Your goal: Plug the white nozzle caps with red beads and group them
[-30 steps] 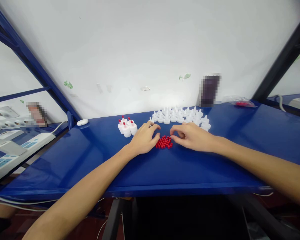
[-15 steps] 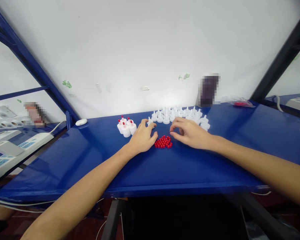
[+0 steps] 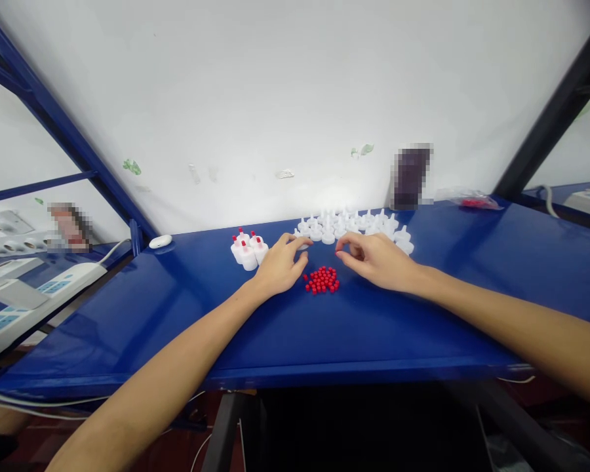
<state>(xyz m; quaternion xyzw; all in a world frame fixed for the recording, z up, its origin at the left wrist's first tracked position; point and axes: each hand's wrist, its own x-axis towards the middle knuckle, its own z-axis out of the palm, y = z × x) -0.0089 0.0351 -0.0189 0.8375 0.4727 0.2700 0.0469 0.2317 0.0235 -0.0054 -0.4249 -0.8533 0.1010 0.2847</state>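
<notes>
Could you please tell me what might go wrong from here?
The left hand is close to the loose red caps, so a brush could scatter them. The right hand is just in front of the upright white spouted pieces and might knock some over. The red-tipped white pieces stand beside the left hand, so a sideways move could topple them.

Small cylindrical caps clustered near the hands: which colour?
The small cylindrical caps are red, clearest in the head view.
</notes>
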